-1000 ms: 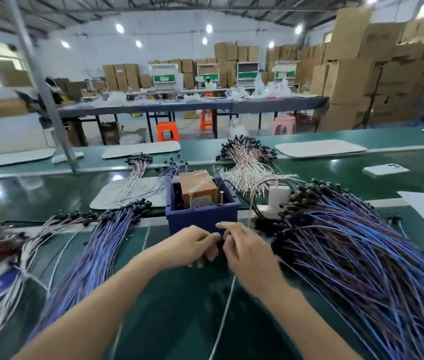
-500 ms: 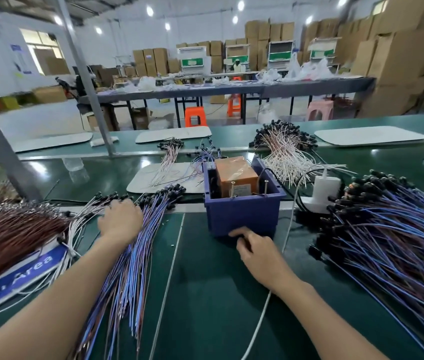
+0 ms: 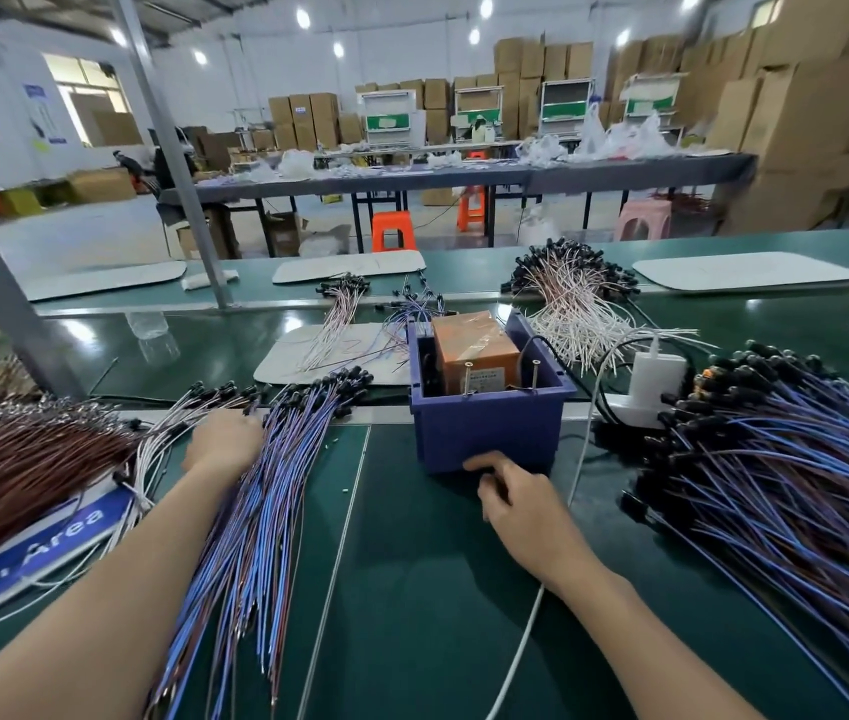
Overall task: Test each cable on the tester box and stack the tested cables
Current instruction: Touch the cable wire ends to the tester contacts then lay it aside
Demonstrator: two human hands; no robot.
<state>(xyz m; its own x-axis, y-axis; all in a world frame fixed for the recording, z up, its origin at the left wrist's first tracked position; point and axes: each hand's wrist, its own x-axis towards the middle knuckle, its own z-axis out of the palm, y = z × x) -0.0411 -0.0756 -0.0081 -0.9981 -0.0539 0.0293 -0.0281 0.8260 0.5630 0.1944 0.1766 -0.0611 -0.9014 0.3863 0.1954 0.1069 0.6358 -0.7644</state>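
The left hand's fingers [image 3: 251, 424] lay on the connector end of the stack of blue and violet cables [image 3: 266, 511], left of centre. They were seen from behind, so I cannot tell whether they were pinching a cable or only pressing on the stack. The left hand [image 3: 224, 441] rested back-up on the stack, with the forearm running to the lower left corner.

The right hand [image 3: 521, 504] sat knuckles-up on the green worktop [image 3: 427, 605] just below centre. Its fingers [image 3: 487, 485] were loosely curled with nothing visible in them, and one stretched digit touched, or nearly touched, the front wall of the tester box [image 3: 490, 433]. The blue tester box stood at the centre of the frame, just above that hand, with an orange unit [image 3: 474, 345] inside it and two metal pins upright near its front rim.

A white lead [image 3: 521, 646] passed under the right wrist and ran to the bottom edge. To the right of the box stood a white charger [image 3: 656, 376], and beyond it a large heap of blue cables [image 3: 775, 511] with black connectors filled the right side. At the far left lay a bundle of brown wires [image 3: 11, 470] above a blue sign [image 3: 48, 548]. Behind the box, a bunch of pale cables [image 3: 578, 314] fanned out, and a white pad [image 3: 297, 356] carried a few more. Stacked cartons [image 3: 827, 122] filled the upper right.
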